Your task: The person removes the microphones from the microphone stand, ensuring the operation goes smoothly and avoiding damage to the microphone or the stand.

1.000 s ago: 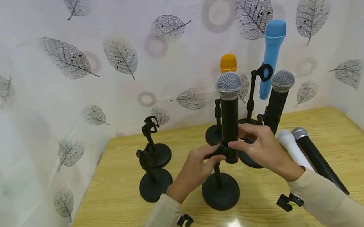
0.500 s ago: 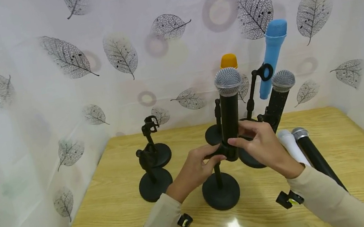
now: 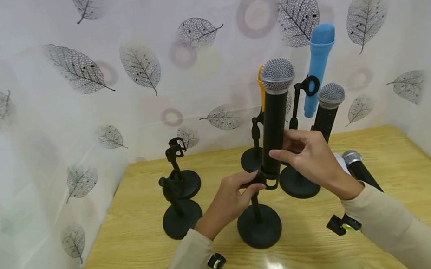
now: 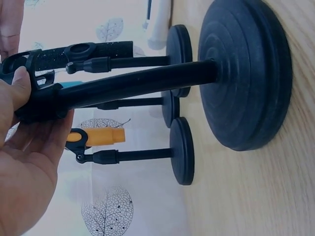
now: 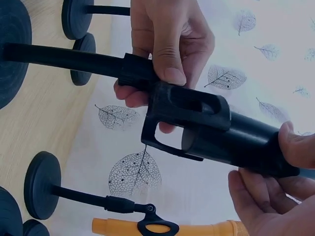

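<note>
A black microphone point(image 3: 273, 120) with a silver mesh head leans slightly right in my right hand point(image 3: 316, 161), thumb and fingers around its lower body. Its bottom end sits in the upper part of an open-sided black clip point(image 5: 189, 110), as the right wrist view shows; the clip's lower part holds nothing. My left hand point(image 3: 228, 202) pinches the neck below the clip, on a desktop microphone stand point(image 3: 260, 227) with a round base. From the left wrist, the stand's pole point(image 4: 142, 87) runs straight from my fingers to the base.
Two stands point(image 3: 182, 218) without microphones are at the left. Behind my hands, stands carry a yellow microphone point(image 4: 106, 136), a blue microphone point(image 3: 316, 66) and another black microphone point(image 3: 327, 117). A loose black microphone point(image 3: 362, 170) lies at the right beside a white one, mostly hidden.
My right hand has drawn the microphone upward in the clip and tipped its head rightward. The left hand keeps its pinch, and the stand stays put.
</note>
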### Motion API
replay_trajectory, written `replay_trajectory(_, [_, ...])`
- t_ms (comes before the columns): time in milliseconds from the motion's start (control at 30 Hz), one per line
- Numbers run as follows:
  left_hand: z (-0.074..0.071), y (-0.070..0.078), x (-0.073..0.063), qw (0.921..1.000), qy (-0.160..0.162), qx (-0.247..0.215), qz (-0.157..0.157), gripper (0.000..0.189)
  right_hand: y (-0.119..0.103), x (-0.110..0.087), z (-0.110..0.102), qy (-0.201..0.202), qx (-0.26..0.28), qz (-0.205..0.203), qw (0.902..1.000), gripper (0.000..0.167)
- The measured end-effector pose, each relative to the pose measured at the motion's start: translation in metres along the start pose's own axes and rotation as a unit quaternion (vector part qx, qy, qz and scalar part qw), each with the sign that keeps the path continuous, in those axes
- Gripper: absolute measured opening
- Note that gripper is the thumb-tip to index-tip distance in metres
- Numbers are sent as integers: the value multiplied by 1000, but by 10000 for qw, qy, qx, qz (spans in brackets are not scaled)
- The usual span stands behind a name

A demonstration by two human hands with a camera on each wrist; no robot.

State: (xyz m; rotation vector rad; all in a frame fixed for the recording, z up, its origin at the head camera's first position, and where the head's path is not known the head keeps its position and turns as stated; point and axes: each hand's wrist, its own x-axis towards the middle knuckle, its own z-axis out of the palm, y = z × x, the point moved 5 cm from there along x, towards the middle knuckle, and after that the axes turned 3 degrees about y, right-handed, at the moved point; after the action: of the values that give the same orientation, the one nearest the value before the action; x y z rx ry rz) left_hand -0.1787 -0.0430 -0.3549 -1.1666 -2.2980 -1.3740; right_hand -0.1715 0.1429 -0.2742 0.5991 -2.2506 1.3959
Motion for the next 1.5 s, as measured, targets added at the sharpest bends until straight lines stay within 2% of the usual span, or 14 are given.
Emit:
replay_trajectory(300, [0,-4,0,9999,-37,-97,-59,38,2,0,1,-20,77,163,9998,20])
replay_trajectory(567, [2,-5,-3,9998,-18,-92,-147,38,1,1,0,42,52,136,9999,18])
replay_trajectory(933, [0,-2,-2,9999,-4,-12,-116,38,-1,3,-1,46,-13,152,9999,18])
replay_trajectory(1300, [-2,0,-2,10000,74,31,47,36,-6,6,-3,78,59,179,9998,21])
replay_trajectory(1367, [-1,-1,-2,10000,73,39,31,37,-10,9,-10,227,123,166,9995,22])
replay_trajectory(1500, [-3,-2,-1,10000,42,60,-44,37,-25,20,-36,872,298,80,9957,26])
